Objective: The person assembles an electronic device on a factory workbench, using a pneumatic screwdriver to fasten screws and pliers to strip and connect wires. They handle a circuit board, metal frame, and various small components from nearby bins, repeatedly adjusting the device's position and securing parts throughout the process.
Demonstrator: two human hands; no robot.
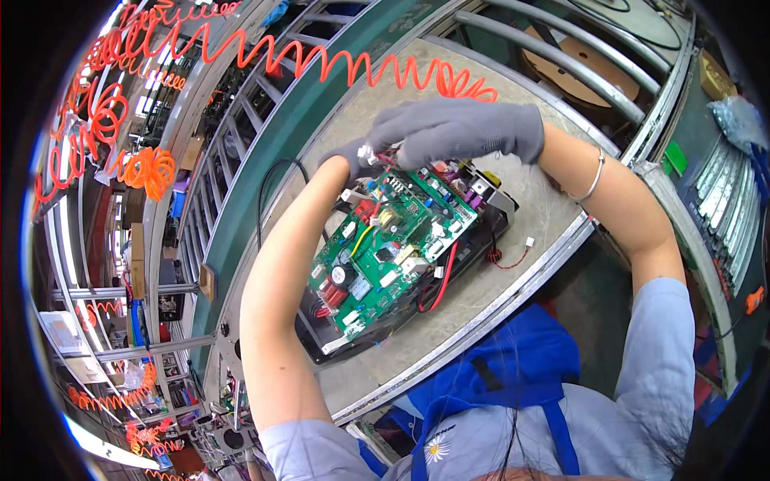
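Head view: green circuit board [393, 248] on a black tray [321, 346], middle of the worktop [529, 216].
Left hand [353, 157]: at 12 o'clock of the board, pinching a white plug [366, 152].
Right hand [461, 128]: curled over the red wires [391, 159].
Edges: tray near the worktop's 6 o'clock rim.
Room: bare worktop at 3 o'clock.

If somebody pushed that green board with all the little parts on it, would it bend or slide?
The green board looks flat and stiff, so it probably wouldn't bend. It sits in a black tray, so it would likely stay put. The red wires loop loosely and probably flop. The tiny parts look breakable; both gloved hands, left hand and right hand, work at its far edge.
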